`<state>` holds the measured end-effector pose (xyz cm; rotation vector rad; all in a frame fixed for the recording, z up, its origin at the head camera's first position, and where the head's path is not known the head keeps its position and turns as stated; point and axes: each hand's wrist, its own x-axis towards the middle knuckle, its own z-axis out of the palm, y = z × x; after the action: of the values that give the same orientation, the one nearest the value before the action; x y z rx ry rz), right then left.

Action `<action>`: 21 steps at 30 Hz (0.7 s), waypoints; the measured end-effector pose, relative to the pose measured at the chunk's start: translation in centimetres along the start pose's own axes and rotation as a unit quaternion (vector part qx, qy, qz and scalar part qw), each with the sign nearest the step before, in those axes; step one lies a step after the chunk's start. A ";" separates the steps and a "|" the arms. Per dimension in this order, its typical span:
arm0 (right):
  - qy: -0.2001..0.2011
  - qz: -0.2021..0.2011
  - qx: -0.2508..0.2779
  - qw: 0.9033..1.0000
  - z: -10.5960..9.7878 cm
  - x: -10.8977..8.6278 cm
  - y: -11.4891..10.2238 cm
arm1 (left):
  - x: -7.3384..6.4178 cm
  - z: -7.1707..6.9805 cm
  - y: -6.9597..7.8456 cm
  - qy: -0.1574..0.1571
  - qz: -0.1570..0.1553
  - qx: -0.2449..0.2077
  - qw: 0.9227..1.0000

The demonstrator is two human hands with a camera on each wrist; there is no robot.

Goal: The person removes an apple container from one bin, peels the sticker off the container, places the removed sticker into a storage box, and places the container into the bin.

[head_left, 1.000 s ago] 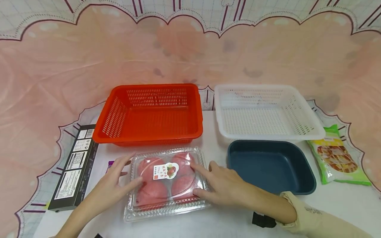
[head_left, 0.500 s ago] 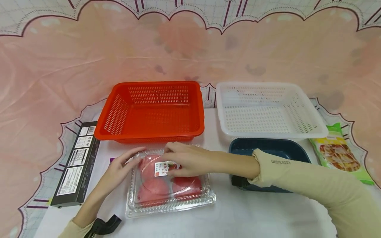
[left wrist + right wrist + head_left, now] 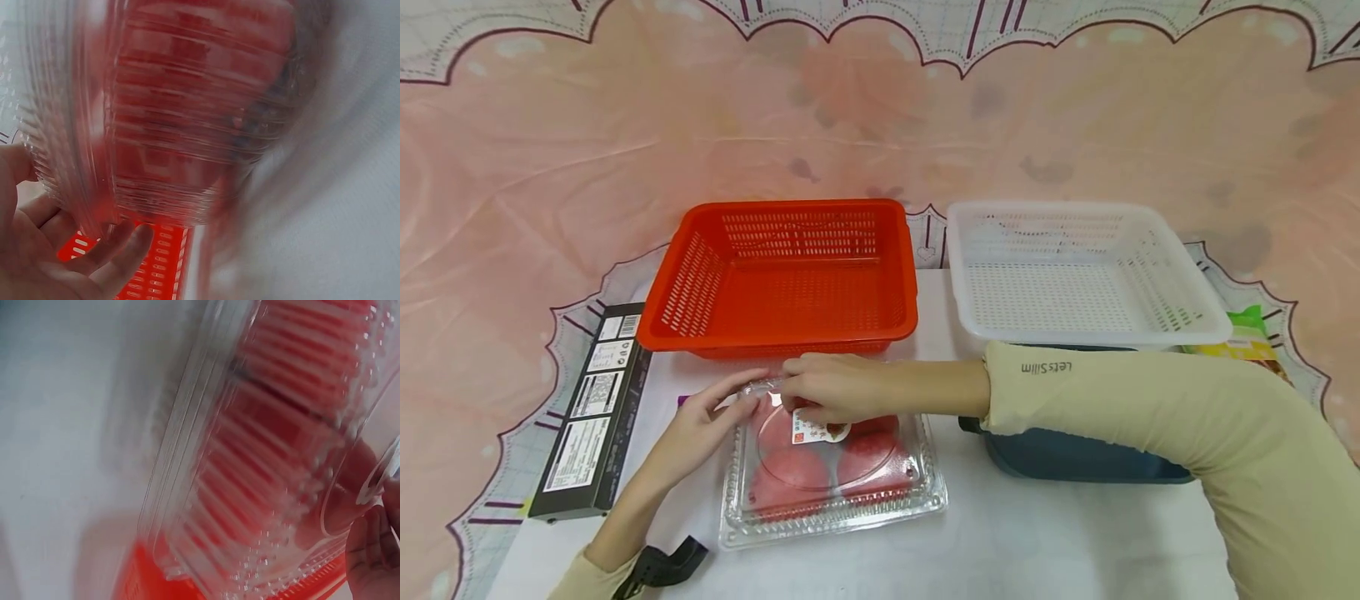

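Observation:
A clear ribbed plastic fruit box [image 3: 838,518] with large red round pieces inside [image 3: 790,475] lies on the table before me. My left hand [image 3: 700,433] holds its far left corner, thumb on the lid and fingers along the rim; the left wrist view shows fingers [image 3: 122,256] beyond the box's end. My right hand [image 3: 831,387] reaches across from the right over the lid's far part. Its bent fingers [image 3: 372,540] are beside the white label [image 3: 808,431] and partly cover it; whether they pinch anything I cannot tell.
Behind the box stand a red basket [image 3: 775,344] and a white basket [image 3: 1090,336]. A dark blue tub [image 3: 1075,458] is at the right, partly under my sleeve, with a green snack bag [image 3: 1247,333] past it. A long black box [image 3: 587,417] lies left.
My right hand has left the box's right side and moved left over the lid to the label's far edge. The left hand has moved slightly farther up to the corner. The box stays put.

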<state>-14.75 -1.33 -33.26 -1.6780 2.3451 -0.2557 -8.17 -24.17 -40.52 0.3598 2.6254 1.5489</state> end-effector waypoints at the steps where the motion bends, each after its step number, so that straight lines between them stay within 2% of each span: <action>1: -0.005 0.002 0.002 1.000 -0.1 0.1 0.0 | 0.0 0.0 -0.1 0.000 0.002 -0.003 1.000; 6: -0.023 -0.001 -0.002 1.000 -0.5 0.5 -0.1 | 0.0 0.1 -0.3 0.001 0.008 -0.018 1.000; 15: -0.062 -0.005 -0.037 0.997 -0.7 1.7 -0.4 | -0.2 0.0 -0.4 0.006 0.009 -0.016 1.000; 21: -0.096 0.012 -0.017 0.995 -1.3 2.2 -0.5 | 0.0 0.2 -0.3 0.005 0.011 -0.020 1.000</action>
<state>-15.33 -3.61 -32.13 -1.6107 2.2368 -0.0477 -8.14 -24.15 -40.83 0.3797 2.6025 1.6112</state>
